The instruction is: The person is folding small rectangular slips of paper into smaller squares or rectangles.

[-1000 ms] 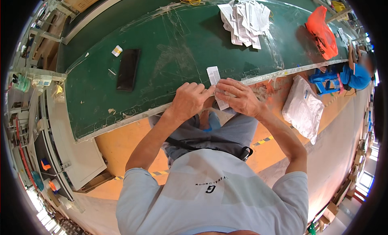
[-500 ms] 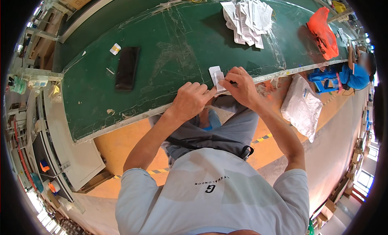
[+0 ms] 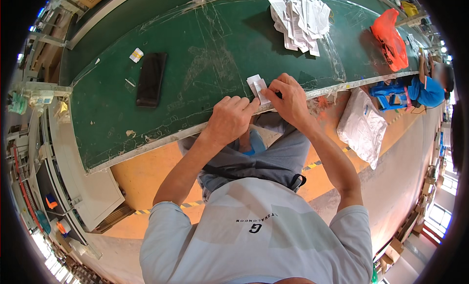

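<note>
A small folded white paper slip (image 3: 255, 84) lies at the near edge of the green-topped table (image 3: 195, 84), between my hands. My left hand (image 3: 229, 117) is closed, its fingers curled and its index fingertip against the paper's lower left side. With the thumb on the paper's right part, my right hand (image 3: 289, 102) pinches it, the other fingers bent. The undersides of the fingers are hidden. Farther off on the table sits a loose pile of similar white papers (image 3: 300, 22).
At the left lie a dark phone-like slab (image 3: 151, 80) and a small yellow-and-white piece (image 3: 137, 55). A red plastic bag (image 3: 390, 40) sits at the right. Below it are a white sack (image 3: 362, 125) and a blue stool (image 3: 386, 94), near another person in blue (image 3: 428, 91).
The paper tilts a little more to the left, and my right thumb has shifted slightly on it. Both hands stay near the table edge. The whole view has moved slightly.
</note>
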The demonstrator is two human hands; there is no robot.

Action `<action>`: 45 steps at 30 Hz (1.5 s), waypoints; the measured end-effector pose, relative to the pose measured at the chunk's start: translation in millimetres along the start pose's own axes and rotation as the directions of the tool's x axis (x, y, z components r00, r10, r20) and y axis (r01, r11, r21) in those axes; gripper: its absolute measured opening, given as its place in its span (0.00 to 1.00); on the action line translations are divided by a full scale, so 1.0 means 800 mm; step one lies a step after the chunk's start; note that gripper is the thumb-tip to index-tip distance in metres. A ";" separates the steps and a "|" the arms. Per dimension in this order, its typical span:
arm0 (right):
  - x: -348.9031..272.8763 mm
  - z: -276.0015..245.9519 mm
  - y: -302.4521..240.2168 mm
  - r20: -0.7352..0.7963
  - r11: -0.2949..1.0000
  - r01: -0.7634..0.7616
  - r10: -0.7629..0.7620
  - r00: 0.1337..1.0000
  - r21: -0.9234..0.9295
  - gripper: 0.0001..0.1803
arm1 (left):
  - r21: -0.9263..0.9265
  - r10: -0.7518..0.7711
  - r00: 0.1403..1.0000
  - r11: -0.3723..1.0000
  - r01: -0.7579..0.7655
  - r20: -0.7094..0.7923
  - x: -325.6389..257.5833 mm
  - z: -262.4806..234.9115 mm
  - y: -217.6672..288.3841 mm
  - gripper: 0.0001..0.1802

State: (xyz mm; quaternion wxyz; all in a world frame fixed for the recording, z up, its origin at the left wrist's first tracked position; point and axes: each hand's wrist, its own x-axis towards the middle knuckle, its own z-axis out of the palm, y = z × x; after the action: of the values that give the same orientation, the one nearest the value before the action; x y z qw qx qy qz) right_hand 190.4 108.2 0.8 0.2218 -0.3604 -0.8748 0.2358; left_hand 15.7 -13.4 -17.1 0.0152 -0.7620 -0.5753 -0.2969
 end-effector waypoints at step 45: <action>0.005 0.008 0.031 0.098 0.975 0.078 -0.058 0.994 -0.210 0.23 | 0.120 -0.189 0.982 0.974 0.191 -0.024 0.004 0.037 0.001 0.20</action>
State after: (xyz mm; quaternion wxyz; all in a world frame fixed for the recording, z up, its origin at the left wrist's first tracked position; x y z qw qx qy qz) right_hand 197.0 125.2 -17.7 0.1497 -0.3410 -0.9161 0.1488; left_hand 29.8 -0.2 -39.6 0.0368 -0.6993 -0.6624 -0.2662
